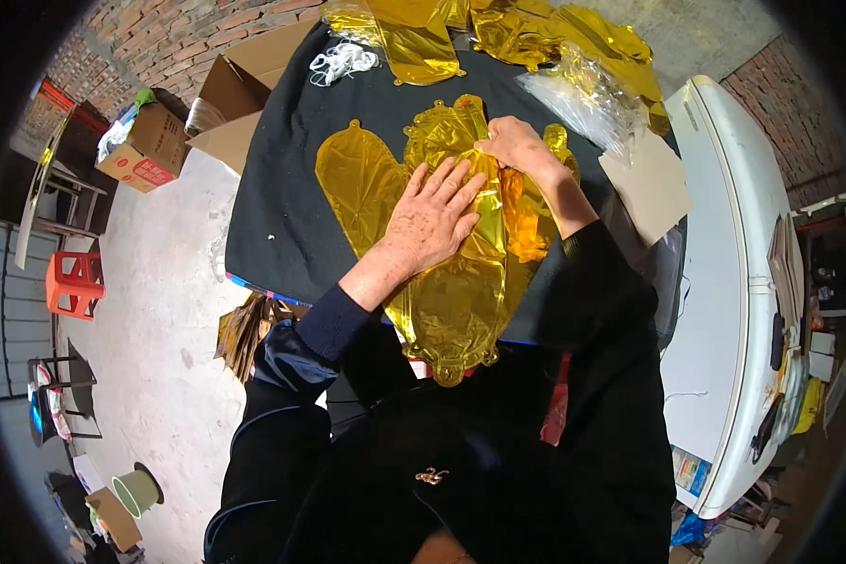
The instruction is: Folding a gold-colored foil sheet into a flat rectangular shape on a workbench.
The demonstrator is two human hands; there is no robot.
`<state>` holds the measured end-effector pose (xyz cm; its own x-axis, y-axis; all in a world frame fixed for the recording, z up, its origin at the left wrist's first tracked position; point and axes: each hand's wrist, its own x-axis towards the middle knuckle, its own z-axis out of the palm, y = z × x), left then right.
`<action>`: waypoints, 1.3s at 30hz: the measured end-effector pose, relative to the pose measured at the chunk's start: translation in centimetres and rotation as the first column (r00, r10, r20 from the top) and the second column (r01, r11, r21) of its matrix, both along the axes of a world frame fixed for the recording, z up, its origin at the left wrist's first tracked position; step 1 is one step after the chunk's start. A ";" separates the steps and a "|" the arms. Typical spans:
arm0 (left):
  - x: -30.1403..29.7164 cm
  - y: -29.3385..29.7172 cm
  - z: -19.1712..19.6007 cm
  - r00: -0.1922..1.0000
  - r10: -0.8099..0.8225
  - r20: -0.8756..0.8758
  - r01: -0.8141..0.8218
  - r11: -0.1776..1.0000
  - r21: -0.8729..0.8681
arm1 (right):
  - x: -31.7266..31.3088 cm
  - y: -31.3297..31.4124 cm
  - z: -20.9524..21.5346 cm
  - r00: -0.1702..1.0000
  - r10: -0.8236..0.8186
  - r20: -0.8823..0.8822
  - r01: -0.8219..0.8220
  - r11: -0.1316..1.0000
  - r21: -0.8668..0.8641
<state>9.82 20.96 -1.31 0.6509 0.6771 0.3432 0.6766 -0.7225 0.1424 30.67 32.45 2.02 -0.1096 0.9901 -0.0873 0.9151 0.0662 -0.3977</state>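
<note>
While my left hand [432,221] lies flat with fingers [456,183] spread wide, palm down, it presses on the flat gold foil balloon [451,301] at frame centre. My right hand [515,146] sits just above it, fingers curled narrow and pinching a fold of the same crinkled gold foil near its upper edge. Balloon runs lengthwise from upper centre down toward my chest; its lower scalloped end overhangs the near table edge. A second flat gold foil piece [357,188] with a rounded outline lies beside it, to the left, partly under the first.

Both rest on the black cloth-covered table [273,216]. Upper centre of the frame: more gold foil balloons [414,38] heaped. Next to them, upper left of that heap, a small bundle of white string [340,61]. Upper right: clear plastic bags [587,99], and below them a tan cardboard sheet [649,183]. Right side: white chest-type appliance [733,282]. Upper left: open brown cardboard boxes [150,146]. Left edge: orange plastic stool [75,282] on concrete floor [160,357].
</note>
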 end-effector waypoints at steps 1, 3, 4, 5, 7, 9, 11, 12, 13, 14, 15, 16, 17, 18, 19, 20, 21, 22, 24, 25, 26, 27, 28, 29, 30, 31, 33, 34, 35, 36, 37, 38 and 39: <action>0.1 0.0 -0.3 1.000 0.009 -0.013 -0.009 1.000 0.014 | 0.2 0.0 -0.3 0.997 0.005 0.071 -0.010 0.998 0.065; -0.2 -0.2 -0.5 0.998 0.035 -0.053 -0.033 0.999 0.035 | -0.4 -0.3 0.0 1.000 -0.013 0.027 0.013 1.000 0.028; -0.3 -0.2 -0.6 0.998 0.034 -0.056 -0.032 0.999 0.034 | -0.7 -0.5 0.3 0.999 -0.032 -0.013 0.032 0.999 -0.008; -0.2 -0.2 -0.5 0.998 0.031 -0.052 -0.029 0.999 0.028 | -0.4 -0.6 0.1 0.999 -0.038 -0.011 0.038 0.999 -0.007; 0.3 -0.2 -0.3 0.999 0.020 -0.045 -0.019 1.000 0.025 | 0.2 -0.9 -0.4 0.998 0.001 0.065 -0.009 0.991 0.136; 0.1 -0.3 -0.2 0.999 0.026 -0.039 -0.025 0.999 0.021 | 0.2 -2.3 -1.0 0.995 -0.053 -0.083 0.069 0.976 0.208; 0.1 -0.4 0.0 0.999 0.031 -0.044 -0.030 0.999 0.019 | 0.5 -4.2 -1.4 0.969 -0.095 -0.229 0.156 0.951 0.266; 0.1 -0.3 0.0 0.998 0.034 -0.047 -0.033 0.999 0.019 | 1.1 -5.1 -1.4 0.985 0.006 -0.171 0.069 0.899 0.433; 0.2 -0.3 -0.1 0.998 0.033 -0.045 -0.033 0.999 0.019 | 1.4 -6.0 -1.6 0.991 0.097 -0.095 -0.024 0.813 0.581; 0.1 -0.3 -0.2 0.998 0.037 -0.051 -0.036 0.999 0.023 | 1.3 -7.2 -1.7 0.991 0.100 -0.095 -0.026 0.812 0.583; 0.0 -0.3 -0.3 0.998 0.041 -0.055 -0.039 0.999 0.029 | 1.2 -8.6 -1.8 0.991 0.130 -0.009 -0.102 0.819 0.565; -0.1 -0.3 -0.4 0.998 0.044 -0.052 -0.042 0.999 0.032 | 1.0 -9.8 -1.8 0.984 0.162 0.076 -0.177 0.822 0.541; 0.0 -0.3 -0.4 0.998 0.044 -0.047 -0.042 0.999 0.029 | 0.8 -10.9 -1.7 0.983 0.163 0.080 -0.180 0.820 0.544; 0.0 -0.3 -0.5 0.998 0.045 -0.045 -0.044 0.999 0.022 | 0.4 -11.9 -1.8 0.965 0.195 0.174 -0.257 0.825 0.503; 0.0 -0.3 -0.5 0.998 0.048 -0.044 -0.047 0.999 0.023 | 0.2 -12.5 -1.9 0.937 0.229 0.265 -0.331 0.827 0.454; 0.0 -0.3 -0.5 0.998 0.045 -0.040 -0.045 0.999 0.019 | 0.2 -12.9 -2.1 0.936 0.229 0.267 -0.332 0.827 0.455; 0.1 -0.3 -0.5 0.998 0.043 -0.035 -0.043 0.999 0.015 | 0.2 -13.1 -2.5 0.924 0.249 0.290 -0.353 0.846 0.400; 0.2 -0.3 -0.4 0.998 0.045 -0.035 -0.044 0.999 0.017 | 0.2 -13.3 -2.7 0.911 0.270 0.310 -0.373 0.862 0.344; 0.1 -0.3 -0.4 0.999 0.041 -0.025 -0.041 0.999 -0.007 | 0.3 -13.3 -2.5 0.906 0.287 0.310 -0.385 0.863 0.327; 0.1 -0.4 -0.5 0.999 0.042 -0.025 -0.042 0.999 -0.004 | 0.4 -13.3 -2.5 0.903 0.296 0.313 -0.393 0.864 0.316; 0.1 -0.4 -0.4 0.999 0.041 -0.024 -0.041 0.999 -0.005 | 0.4 -13.1 -2.5 0.898 0.306 0.317 -0.402 0.862 0.308; 0.0 -0.3 -0.3 0.999 0.040 -0.023 -0.040 0.999 -0.007 | 0.3 -13.1 -2.5 0.897 0.307 0.319 -0.405 0.859 0.314; 0.0 -0.3 -0.3 0.999 0.043 -0.023 -0.043 0.999 0.000 | 0.1 -13.2 -2.6 0.901 0.308 0.306 -0.400 0.865 0.305; 0.1 -0.4 0.3 0.998 0.055 -0.028 -0.055 0.998 0.013 | 0.1 -13.3 -2.5 0.905 0.309 0.293 -0.393 0.872 0.293; 0.3 -0.5 0.9 0.997 0.067 -0.033 -0.066 0.997 0.026 | 0.2 -13.3 -2.4 0.904 0.308 0.296 -0.393 0.871 0.295; 0.7 -0.1 1.6 0.999 0.040 0.029 -0.042 0.997 0.069 | 0.4 -13.3 -2.3 0.896 0.302 0.324 -0.398 0.870 0.291; 1.5 0.7 2.7 0.995 0.005 0.103 -0.010 0.998 0.055 | 0.1 -13.1 -2.1 0.866 0.287 0.410 -0.410 0.876 0.253; 2.2 1.1 3.0 0.984 -0.034 0.177 0.027 0.999 0.041 | -0.1 -13.2 -1.9 0.865 0.288 0.411 -0.412 0.875 0.254; 2.9 1.7 2.6 0.981 -0.039 0.189 0.029 0.998 0.053 | -0.3 -13.3 -1.6 0.857 0.305 0.416 -0.414 0.887 0.204; 3.6 2.3 1.8 0.981 -0.033 0.190 0.022 0.998 0.058 | -0.5 -13.3 -1.3 0.849 0.321 0.420 -0.415 0.896 0.155; 4.2 2.9 1.1 0.984 -0.029 0.178 0.033 0.999 -0.017 | -0.5 -13.3 -1.8 0.866 0.311 0.392 -0.414 0.885 0.213; 4.7 3.3 0.6 0.986 -0.032 0.166 0.048 0.995 -0.093 | -0.5 -13.2 -2.0 0.864 0.310 0.395 -0.416 0.884 0.215; 5.0 3.8 0.1 0.984 -0.046 0.174 0.065 0.992 -0.108 | -0.4 -13.2 -2.2 0.872 0.304 0.384 -0.411 0.880 0.236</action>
<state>14.78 24.77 -1.16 0.6268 0.6823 0.3764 0.5946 -0.7310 0.3349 30.22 19.28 -0.21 -0.4794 0.8702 0.1136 0.8765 0.4813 0.0118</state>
